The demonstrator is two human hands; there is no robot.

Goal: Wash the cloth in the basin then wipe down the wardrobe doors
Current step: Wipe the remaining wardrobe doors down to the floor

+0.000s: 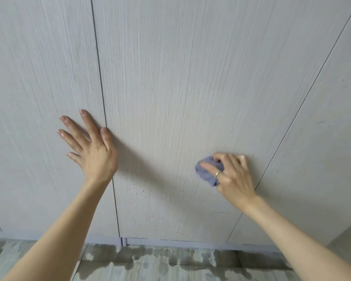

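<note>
The right hand (232, 175) curls its fingers around the bunched cloth (206, 171) and presses it on the middle wardrobe door (180, 88), the cloth at nine o'clock from the knuckles, while the left hand (93, 147) rests with spread fingers far at nine o'clock

A grey tiled floor (170, 272) was seen along the bottom, running up to the foot of the wardrobe doors (170, 78). Dark wet patches (130, 256) were spread over the tiles along that edge.
</note>
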